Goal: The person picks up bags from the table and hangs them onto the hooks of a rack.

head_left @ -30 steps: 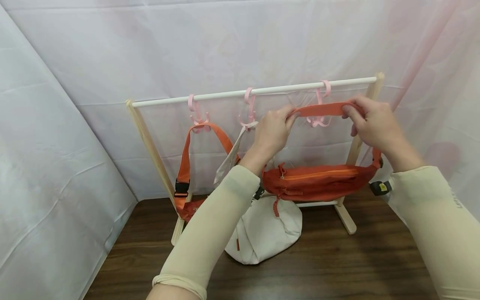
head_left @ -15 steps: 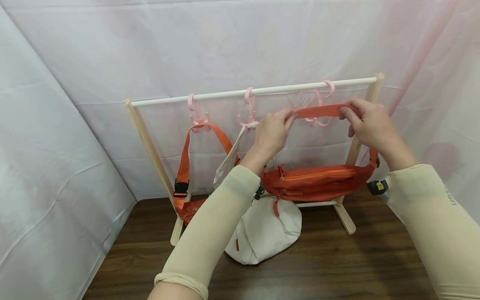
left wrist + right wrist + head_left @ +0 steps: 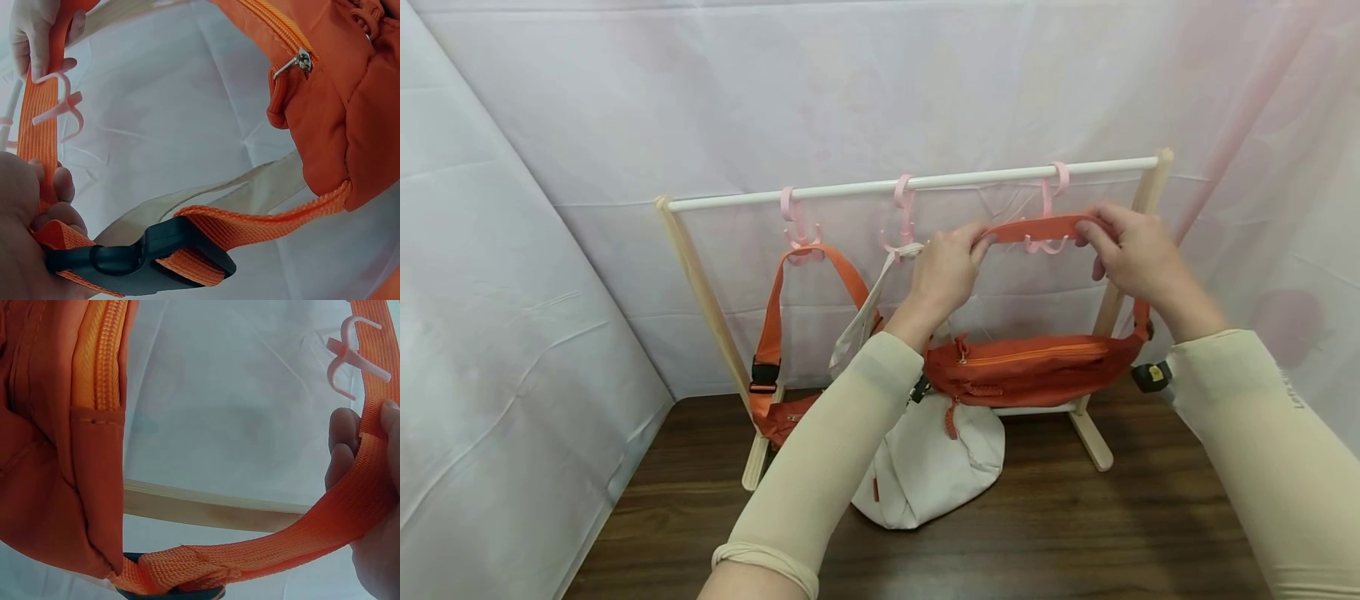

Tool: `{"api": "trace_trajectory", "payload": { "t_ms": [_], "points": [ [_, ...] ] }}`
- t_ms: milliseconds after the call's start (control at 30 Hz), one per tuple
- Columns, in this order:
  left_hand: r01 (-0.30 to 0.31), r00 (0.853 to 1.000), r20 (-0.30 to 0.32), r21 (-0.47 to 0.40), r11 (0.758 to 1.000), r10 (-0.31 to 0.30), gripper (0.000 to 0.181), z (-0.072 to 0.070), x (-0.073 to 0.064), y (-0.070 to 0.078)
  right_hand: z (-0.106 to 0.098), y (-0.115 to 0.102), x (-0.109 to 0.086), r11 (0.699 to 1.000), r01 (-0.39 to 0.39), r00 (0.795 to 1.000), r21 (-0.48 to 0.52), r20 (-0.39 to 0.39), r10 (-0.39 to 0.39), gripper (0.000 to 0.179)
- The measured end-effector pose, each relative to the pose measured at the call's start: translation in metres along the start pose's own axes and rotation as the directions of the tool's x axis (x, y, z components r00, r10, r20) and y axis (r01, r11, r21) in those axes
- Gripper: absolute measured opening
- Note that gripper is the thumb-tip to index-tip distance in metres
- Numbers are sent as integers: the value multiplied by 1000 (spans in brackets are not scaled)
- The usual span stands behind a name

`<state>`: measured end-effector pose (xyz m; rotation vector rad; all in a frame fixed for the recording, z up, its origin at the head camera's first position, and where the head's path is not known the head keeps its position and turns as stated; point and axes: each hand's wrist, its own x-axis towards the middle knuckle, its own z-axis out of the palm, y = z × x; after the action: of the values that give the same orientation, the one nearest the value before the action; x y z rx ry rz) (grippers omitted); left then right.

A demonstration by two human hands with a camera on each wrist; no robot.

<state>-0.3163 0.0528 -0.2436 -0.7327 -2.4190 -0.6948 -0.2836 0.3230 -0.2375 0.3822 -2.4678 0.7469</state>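
Both hands hold an orange strap stretched between them, in front of the right pink hook. My left hand pinches the strap's left part; a black buckle lies by that palm in the left wrist view. The strap's right part is pinched between thumb and fingers of my right hand. From the strap hangs a red-orange waist bag with an orange zipper. The hook's lower prongs overlap the strap in the right wrist view.
A white rod on wooden legs carries the hooks. Another orange bag's strap hangs on the left hook. A white bag hangs from the middle hook, its base near the brown table.
Both hands have lowered the strap slightly toward the right hook's prongs, and my right hand has shifted a little left. The right hook has swung slightly.
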Motion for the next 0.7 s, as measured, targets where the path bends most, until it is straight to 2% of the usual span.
{"api": "trace_trajectory", "payload": {
  "t_ms": [333,500,700],
  "points": [
    [26,999,-28,54,998,-24,26,14,-2,-2,13,2,-9,998,-43,999,40,7,43,31],
    [35,999,-17,52,998,-34,26,20,-5,-2,19,5,-11,995,-62,998,76,4,62,33],
    [45,999,-3,118,992,-45,28,27,-12,-2,26,7,-17,995,-67,998,73,-5,68,35]
  ]
}}
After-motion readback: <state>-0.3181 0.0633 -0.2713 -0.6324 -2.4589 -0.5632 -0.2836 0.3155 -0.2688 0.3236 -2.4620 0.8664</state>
